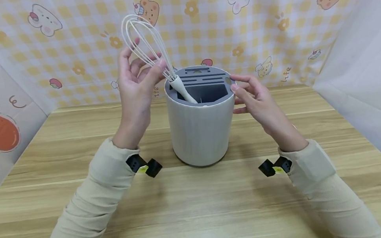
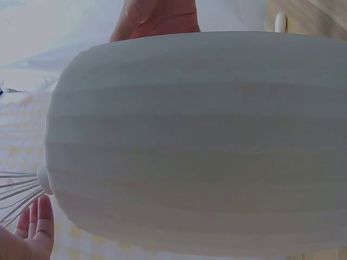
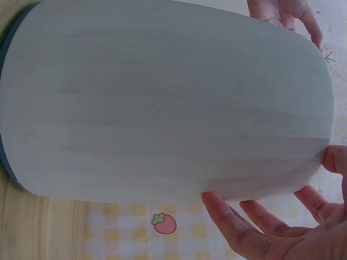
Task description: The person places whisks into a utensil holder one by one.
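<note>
A white whisk (image 1: 184,90) leans with its handle down in the large front compartment of a utensil holder (image 1: 201,133). Its wire loops stick up to the upper left, where my left hand (image 1: 136,82) pinches them between thumb and fingers, just above the handle. The holder is a white ribbed cylinder with a grey slotted top, upright on the table. My right hand (image 1: 255,97) grips its right rim, thumb and index finger at the top edge, other fingers against the side. In the left wrist view, the holder's wall hides most of the whisk handle.
The holder stands on a wood-grain table (image 1: 201,209). Behind it hangs a yellow checked curtain (image 1: 179,29), with pale walls on both sides. A small white rounded end (image 2: 280,23) shows on the table past the holder in the left wrist view.
</note>
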`<move>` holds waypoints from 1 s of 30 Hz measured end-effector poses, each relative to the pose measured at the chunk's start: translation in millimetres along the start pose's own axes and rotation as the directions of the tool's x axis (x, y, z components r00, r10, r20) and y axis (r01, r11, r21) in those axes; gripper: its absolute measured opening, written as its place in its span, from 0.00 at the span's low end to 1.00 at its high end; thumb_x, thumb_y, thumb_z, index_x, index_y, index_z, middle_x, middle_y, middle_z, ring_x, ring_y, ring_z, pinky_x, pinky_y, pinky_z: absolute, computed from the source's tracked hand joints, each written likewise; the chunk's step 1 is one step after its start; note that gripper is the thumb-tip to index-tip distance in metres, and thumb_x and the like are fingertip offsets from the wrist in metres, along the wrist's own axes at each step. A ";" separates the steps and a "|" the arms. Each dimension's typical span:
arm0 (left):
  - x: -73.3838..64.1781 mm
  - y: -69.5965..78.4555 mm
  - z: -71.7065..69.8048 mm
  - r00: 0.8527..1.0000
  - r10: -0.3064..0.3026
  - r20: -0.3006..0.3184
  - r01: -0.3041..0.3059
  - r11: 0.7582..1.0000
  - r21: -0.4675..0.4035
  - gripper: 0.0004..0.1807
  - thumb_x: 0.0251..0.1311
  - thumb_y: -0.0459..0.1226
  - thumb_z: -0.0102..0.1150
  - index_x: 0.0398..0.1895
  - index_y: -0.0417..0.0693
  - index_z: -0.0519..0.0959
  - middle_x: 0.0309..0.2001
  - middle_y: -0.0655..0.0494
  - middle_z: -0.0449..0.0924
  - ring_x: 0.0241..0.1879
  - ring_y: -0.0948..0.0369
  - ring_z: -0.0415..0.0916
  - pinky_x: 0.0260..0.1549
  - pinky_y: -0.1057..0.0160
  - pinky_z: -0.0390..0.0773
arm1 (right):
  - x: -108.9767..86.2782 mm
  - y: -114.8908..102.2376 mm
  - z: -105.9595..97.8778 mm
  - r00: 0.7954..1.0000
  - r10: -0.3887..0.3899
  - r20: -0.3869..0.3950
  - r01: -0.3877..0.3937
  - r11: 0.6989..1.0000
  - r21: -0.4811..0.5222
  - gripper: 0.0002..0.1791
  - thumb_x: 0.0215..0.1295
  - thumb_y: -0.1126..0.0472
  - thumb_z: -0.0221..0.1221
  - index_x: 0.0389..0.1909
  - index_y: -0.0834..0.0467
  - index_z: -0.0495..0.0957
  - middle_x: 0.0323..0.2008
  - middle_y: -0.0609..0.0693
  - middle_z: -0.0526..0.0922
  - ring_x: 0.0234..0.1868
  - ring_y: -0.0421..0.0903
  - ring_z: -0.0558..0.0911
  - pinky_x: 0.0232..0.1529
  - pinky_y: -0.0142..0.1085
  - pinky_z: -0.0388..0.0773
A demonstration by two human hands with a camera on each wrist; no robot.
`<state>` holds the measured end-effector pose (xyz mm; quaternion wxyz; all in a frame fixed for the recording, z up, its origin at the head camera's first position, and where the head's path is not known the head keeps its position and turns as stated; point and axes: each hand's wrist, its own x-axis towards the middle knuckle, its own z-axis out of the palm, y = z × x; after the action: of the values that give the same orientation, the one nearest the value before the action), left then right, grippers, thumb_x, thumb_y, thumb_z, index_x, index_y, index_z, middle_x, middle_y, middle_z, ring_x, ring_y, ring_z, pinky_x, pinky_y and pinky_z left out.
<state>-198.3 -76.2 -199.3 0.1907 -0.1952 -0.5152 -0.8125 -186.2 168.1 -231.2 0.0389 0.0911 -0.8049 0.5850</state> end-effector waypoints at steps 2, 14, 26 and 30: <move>1.3 0.9 1.0 1.000 0.009 0.016 -0.009 1.000 0.003 0.40 0.51 0.25 0.60 0.67 0.56 0.57 0.47 0.47 0.74 0.42 0.53 0.77 0.41 0.62 0.82 | -0.1 0.1 -0.2 1.000 -0.002 0.002 0.002 1.000 0.003 0.24 0.68 0.49 0.50 0.64 0.48 0.64 0.51 0.55 0.71 0.47 0.52 0.79 0.44 0.40 0.82; -2.6 -5.6 -0.1 0.988 0.011 0.152 -0.050 0.966 0.254 0.41 0.50 0.27 0.62 0.67 0.56 0.57 0.46 0.49 0.70 0.40 0.56 0.75 0.47 0.65 0.79 | 0.0 0.5 -1.0 1.000 -0.006 0.005 0.005 1.000 0.004 0.24 0.69 0.49 0.49 0.64 0.48 0.64 0.52 0.55 0.71 0.47 0.50 0.80 0.44 0.40 0.82; -5.7 -11.5 -5.2 0.968 0.026 0.248 -0.150 0.857 0.494 0.35 0.53 0.34 0.63 0.64 0.53 0.61 0.48 0.45 0.74 0.41 0.58 0.77 0.48 0.63 0.77 | 0.2 0.6 -1.0 1.000 -0.011 0.009 0.011 1.000 0.008 0.24 0.69 0.49 0.49 0.64 0.48 0.64 0.52 0.55 0.71 0.49 0.55 0.79 0.44 0.40 0.82; -7.4 -13.2 -6.5 0.957 0.024 0.288 -0.192 0.796 0.574 0.34 0.52 0.35 0.64 0.63 0.50 0.63 0.46 0.47 0.76 0.43 0.58 0.78 0.51 0.64 0.74 | 0.2 0.7 -0.6 1.000 -0.006 0.004 0.006 1.000 0.005 0.24 0.68 0.49 0.50 0.64 0.48 0.64 0.52 0.55 0.71 0.49 0.56 0.78 0.44 0.41 0.82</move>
<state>-199.5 -76.0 -215.7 0.2178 -0.2620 -0.7530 -0.5630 -186.6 168.8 -231.7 0.0385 0.0947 -0.8033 0.5867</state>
